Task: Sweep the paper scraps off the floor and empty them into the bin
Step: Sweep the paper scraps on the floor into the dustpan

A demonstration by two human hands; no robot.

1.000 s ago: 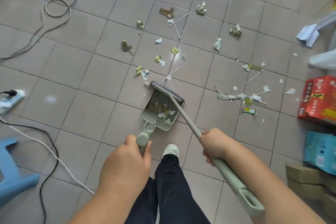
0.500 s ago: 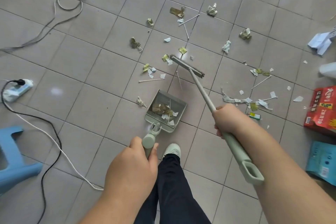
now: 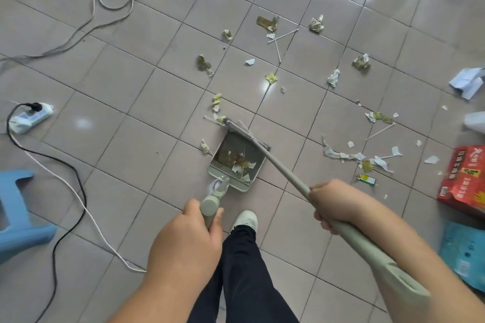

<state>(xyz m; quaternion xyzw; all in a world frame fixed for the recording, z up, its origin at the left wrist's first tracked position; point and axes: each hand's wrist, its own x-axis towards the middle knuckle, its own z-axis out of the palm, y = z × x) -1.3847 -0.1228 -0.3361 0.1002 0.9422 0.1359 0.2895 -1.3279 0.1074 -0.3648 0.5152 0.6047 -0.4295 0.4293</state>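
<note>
head view: sweeping is under way; the right hand (image 3: 331, 205) is wrapped round the broom (image 3: 284, 168), whose head sits at the dustpan (image 3: 237, 158) mouth, and the left hand (image 3: 187, 238) grips the dustpan handle. the dustpan holds several scraps; many paper scraps (image 3: 334, 77) lie further out on the floor (image 3: 131, 118). next, i judge, reach out and draw those in. no bin in view

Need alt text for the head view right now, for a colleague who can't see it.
Right hand holds the broom, its head at the dustpan mouth; left hand grips the dustpan handle. Paper scraps litter the tiled floor ahead.
</note>
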